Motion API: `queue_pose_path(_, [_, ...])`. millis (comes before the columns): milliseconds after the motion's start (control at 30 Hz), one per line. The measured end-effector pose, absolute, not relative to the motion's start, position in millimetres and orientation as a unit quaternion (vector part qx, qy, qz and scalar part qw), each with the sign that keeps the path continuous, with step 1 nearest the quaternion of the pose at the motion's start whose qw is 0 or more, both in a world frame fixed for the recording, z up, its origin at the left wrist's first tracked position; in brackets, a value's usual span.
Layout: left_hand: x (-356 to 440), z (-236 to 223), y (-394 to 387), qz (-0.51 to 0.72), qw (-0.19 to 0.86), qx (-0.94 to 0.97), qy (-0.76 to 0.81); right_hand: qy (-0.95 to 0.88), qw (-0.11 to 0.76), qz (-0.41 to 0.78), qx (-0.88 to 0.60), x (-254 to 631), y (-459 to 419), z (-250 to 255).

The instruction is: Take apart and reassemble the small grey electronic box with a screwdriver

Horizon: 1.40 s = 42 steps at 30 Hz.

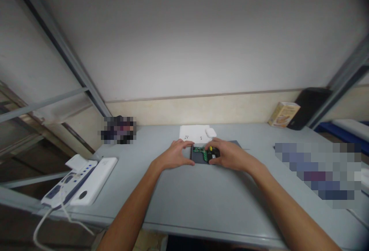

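A small green circuit board (201, 152) with black and yellow parts lies on a dark mat (198, 158) in the middle of the grey table (184, 197). My left hand (174, 155) rests at the mat's left edge, thumb and fingers curved apart around it, holding nothing. My right hand (227, 154) is closed over the board's right end, fingers pinching its black part. Just behind the mat lie a white plastic cover (191, 132) with small holes and a small white piece (211, 132).
A white power strip (86, 180) with cable sits at the table's left front corner. A yellow carton (284, 114) and a black box (308, 107) stand at the back right by the wall. Grey shelf posts rise on both sides.
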<state>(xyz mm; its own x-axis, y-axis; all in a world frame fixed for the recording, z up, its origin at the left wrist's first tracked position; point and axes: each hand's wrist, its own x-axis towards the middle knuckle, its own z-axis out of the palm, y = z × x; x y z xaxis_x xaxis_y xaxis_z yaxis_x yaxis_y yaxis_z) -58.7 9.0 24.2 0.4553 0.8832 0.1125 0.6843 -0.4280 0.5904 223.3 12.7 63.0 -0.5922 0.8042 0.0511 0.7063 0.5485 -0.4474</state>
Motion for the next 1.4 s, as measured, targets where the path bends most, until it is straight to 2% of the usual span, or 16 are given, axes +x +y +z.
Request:
queue_pose_path(533, [-59,20,14,0.229,0.252,0.820,0.459,-0.875,0.168,0.184,-0.414,218,12,69])
queue_pose_path(867, [-60,21,14,0.213,0.235,0.818,0.480,-0.877,0.117,0.174,-0.431,218,15,57])
queue_pose_path(1400, [-58,28,8,0.202,0.217,0.825,0.482,-0.880,0.134,0.190,-0.413,220,13,58])
